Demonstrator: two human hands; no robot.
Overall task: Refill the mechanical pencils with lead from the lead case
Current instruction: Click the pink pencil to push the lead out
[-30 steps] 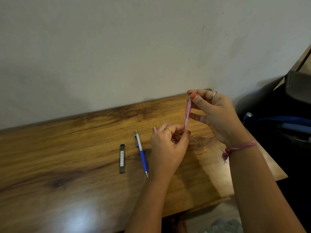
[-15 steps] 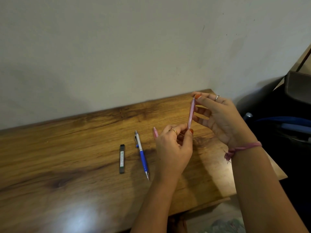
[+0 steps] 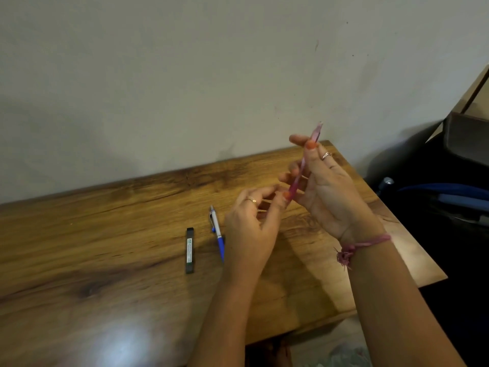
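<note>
Wooden desk (image 3: 79, 260), set against a plain wall (image 3: 185, 75).

Pink mechanical pencil (image 3: 304, 165) — held in the air over the desk's far right corner, steeply tilted, upper end toward the wall. Right hand (image 3: 328, 189) closed on it, thumb across the upper barrel, fingers behind; pink thread bracelet (image 3: 354, 247) at the wrist, ring on one finger.

Left hand (image 3: 251, 229) — fingers loosely curled, thumb tip touching the pencil's lower end; whether it pinches anything cannot be told. Ring on one finger.

Blue and silver mechanical pencil (image 3: 217, 231) — lying on the desk near its middle, just left of the left hand, tip end partly hidden behind that hand.

Dark lead case (image 3: 189, 250) — flat on the desk, just left of the blue pencil, roughly parallel, not touching it.
</note>
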